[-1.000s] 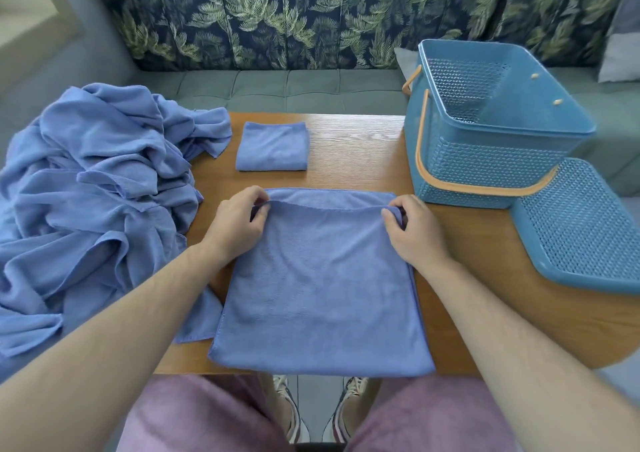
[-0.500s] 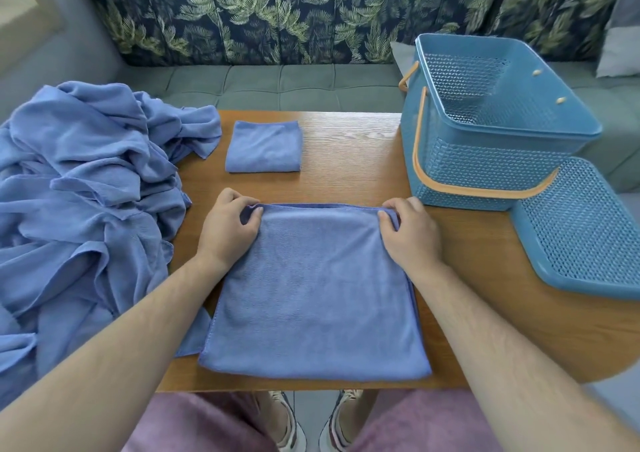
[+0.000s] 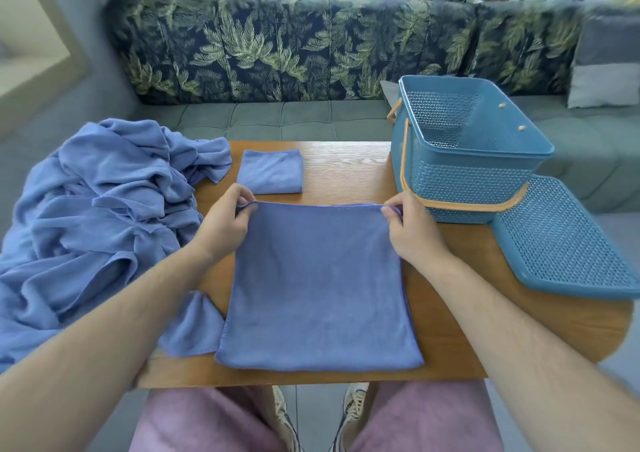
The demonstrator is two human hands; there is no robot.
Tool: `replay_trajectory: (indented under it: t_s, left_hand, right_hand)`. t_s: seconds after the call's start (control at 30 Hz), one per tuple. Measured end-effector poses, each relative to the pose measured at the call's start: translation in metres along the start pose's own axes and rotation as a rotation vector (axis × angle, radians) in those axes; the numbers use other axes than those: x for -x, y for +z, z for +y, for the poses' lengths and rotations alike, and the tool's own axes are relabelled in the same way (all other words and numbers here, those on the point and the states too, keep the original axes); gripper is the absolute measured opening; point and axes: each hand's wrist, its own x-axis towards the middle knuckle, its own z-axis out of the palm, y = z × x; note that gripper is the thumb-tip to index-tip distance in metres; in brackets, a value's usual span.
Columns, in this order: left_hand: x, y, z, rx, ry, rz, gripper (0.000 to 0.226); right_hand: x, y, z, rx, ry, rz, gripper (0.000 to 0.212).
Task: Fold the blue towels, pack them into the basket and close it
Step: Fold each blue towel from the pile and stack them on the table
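Now both far corners of the flat towel (image 3: pixel 318 289) are pinched & raised slightly off the wood-grain table (image 3: pixel 346 171), not pressed down as 0.5 s ago: left hand (image 3: pixel 221 223) on left corner, right hand (image 3: pixel 412 233) on right. Soft nap, squarish. Perforated plastic basket (image 3: pixel 467 178) sits far right, open, lid (image 3: pixel 568 243) beside it

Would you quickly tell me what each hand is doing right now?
Left hand: pinching the far left corner of the flat towel.
Right hand: pinching its far right corner.
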Motion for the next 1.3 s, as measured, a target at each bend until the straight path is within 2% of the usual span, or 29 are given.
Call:
replay_trajectory:
  t_s: [0.1,0.23,0.4,0.5,0.6,0.73,0.83,0.97,1.1,1.3]
  left_hand:
    - [-0.004,-0.026,0.017,0.033,-0.01,-0.023,0.004]
    - [-0.001,-0.064,0.041,0.079,-0.007,-0.013,0.017]
    - [0.015,-0.11,0.073,0.134,0.042,-0.039,0.022]
    - [0.03,-0.138,0.092,0.069,0.083,-0.042,0.022]
    - [0.05,-0.166,0.106,0.02,0.133,-0.055,0.019]
    - [0.076,-0.193,0.127,0.005,0.138,-0.086,0.016]
    - [0.085,-0.209,0.145,0.074,0.106,-0.093,0.013]
    - [0.076,-0.211,0.157,0.092,0.02,-0.107,0.02]
    - [0.049,-0.185,0.147,0.254,-0.107,-0.087,0.019]
    - [0.013,-0.157,0.13,0.42,-0.096,0.002,0.016]
  right_hand:
    - [-0.001,-0.024,-0.019,-0.071,-0.022,0.064,0.003]
    - [0.003,-0.057,-0.046,-0.112,-0.043,0.116,0.003]
    - [0.015,-0.1,-0.085,-0.166,-0.056,0.126,0.013]
    - [0.029,-0.131,-0.107,-0.214,-0.104,0.096,0.018]
    - [0.049,-0.158,-0.126,-0.138,-0.192,0.007,0.027]
    - [0.069,-0.182,-0.145,-0.002,-0.256,-0.068,0.022]
    - [0.074,-0.2,-0.157,0.001,-0.29,-0.039,0.016]
    - [0.065,-0.206,-0.165,0.048,-0.224,0.01,0.012]
    - [0.041,-0.18,-0.162,0.031,-0.094,0.01,0.009]
    - [0.004,-0.145,-0.14,-0.106,-0.051,0.128,0.018]
